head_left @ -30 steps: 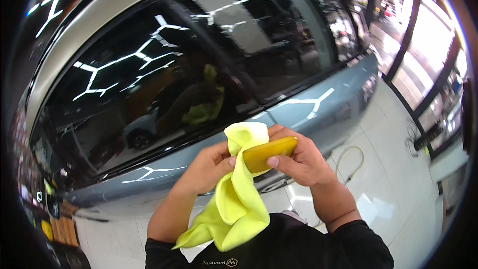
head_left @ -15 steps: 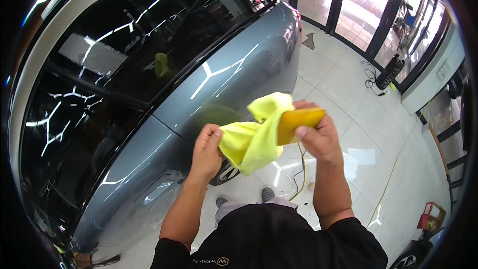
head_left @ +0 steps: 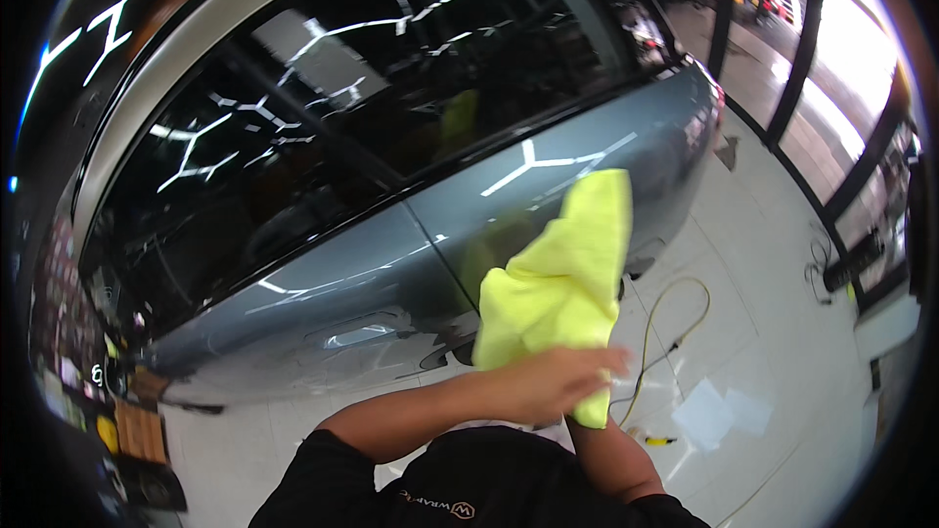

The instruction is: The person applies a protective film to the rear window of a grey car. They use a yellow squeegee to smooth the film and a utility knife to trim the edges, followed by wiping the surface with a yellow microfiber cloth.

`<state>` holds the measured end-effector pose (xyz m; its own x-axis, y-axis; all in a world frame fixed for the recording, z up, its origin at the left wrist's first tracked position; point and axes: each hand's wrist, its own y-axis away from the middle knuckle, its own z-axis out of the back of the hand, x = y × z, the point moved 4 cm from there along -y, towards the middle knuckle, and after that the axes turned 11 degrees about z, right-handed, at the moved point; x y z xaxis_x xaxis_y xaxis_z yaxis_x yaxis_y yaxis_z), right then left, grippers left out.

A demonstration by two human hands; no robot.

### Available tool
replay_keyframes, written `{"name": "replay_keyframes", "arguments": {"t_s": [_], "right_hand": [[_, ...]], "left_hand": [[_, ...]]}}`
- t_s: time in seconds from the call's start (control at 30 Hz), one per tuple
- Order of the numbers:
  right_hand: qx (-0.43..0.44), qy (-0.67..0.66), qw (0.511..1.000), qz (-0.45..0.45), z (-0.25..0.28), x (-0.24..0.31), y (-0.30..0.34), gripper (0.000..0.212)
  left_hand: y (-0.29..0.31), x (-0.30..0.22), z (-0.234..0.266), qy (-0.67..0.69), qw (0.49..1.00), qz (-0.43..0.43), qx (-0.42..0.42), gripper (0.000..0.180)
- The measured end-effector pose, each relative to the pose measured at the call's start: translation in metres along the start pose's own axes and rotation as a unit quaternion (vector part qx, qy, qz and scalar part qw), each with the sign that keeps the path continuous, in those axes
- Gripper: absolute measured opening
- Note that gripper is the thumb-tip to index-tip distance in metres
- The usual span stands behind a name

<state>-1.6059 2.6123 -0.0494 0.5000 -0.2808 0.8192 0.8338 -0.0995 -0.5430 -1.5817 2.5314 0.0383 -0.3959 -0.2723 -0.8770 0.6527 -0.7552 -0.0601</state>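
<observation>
A bright yellow-green cloth (head_left: 562, 284) hangs over my right hand, which it hides. Only my right forearm (head_left: 611, 460) shows below it, so neither the right fingers nor anything inside them can be seen. Across the lower part of the cloth lies my left hand (head_left: 567, 381), its fingers stretched out toward the right and a little blurred. Just beyond the cloth is the grey-blue side of a car (head_left: 391, 254), with dark windows (head_left: 293, 117) above the body panels.
On the tiled floor to the right lie a yellow cable (head_left: 706, 303) and white sheets (head_left: 706, 416). A dark canister (head_left: 853, 264) stands by the glass doors at the far right. At the lower left is a wooden box (head_left: 140, 430).
My view has turned, and the car fills more of the middle. The cloth now covers my right hand and the yellow flat block it held. My left hand has crossed to the right.
</observation>
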Motion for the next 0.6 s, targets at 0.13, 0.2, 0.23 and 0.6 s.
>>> {"name": "replay_keyframes", "arguments": {"t_s": [0.13, 0.2, 0.23, 0.6], "right_hand": [[0.062, 0.096, 0.986, 0.121, -0.022, 0.031, -0.022, 0.038], [0.06, -0.138, 0.989, 0.0, -0.049, 0.009, -0.006, 0.051], [0.053, -0.249, 0.965, -0.063, -0.062, 0.002, -0.002, 0.058], [0.24, -0.02, 0.968, 0.068, -0.163, 0.127, -0.078, 0.044]], "left_hand": [[0.049, 0.02, 0.099, -0.223, 0.926, 0.129, -0.278, 0.031], [0.069, 0.039, 0.112, -0.136, 0.936, 0.176, -0.274, 0.029], [0.078, 0.05, 0.122, -0.109, 0.933, 0.177, -0.292, 0.028], [0.182, 0.091, 0.234, -0.187, 0.905, 0.165, -0.345, 0.02]]}}
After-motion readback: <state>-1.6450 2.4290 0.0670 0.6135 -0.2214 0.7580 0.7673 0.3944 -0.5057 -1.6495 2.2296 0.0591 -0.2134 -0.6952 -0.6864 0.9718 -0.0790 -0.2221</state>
